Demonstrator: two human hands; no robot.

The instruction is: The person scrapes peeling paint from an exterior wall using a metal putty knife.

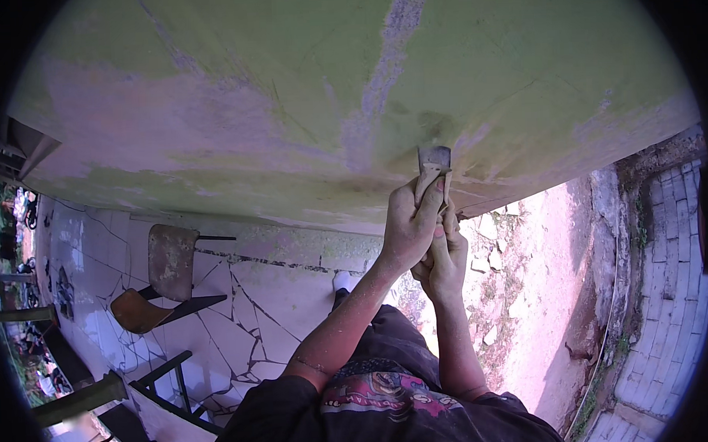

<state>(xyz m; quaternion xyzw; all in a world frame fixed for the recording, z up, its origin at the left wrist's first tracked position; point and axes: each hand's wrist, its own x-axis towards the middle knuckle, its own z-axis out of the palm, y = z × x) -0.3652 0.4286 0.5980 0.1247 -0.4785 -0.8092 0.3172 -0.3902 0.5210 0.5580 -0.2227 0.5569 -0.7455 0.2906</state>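
Both of my hands are closed around a scraper [434, 157] with a short, wide grey blade. Its blade edge meets the green painted wall [520, 51], just below a dark smudge. My left hand [407, 227] wraps the tool near the blade, thumb stretched along it. Close below and to the right, my right hand [447, 257] grips the lower part. The fingers hide most of the handle. Pale, bare-looking patches [163, 122] and a lilac streak [387, 56] mark the wall's paint.
On the left, a worn chair [172, 262] stands on a floor of cracked-pattern stone tiles [263, 310]. Dark metal frames [169, 387] are nearer, at lower left. To the right lie rough, sunlit ground [543, 269] and a strip of paving blocks [664, 288].
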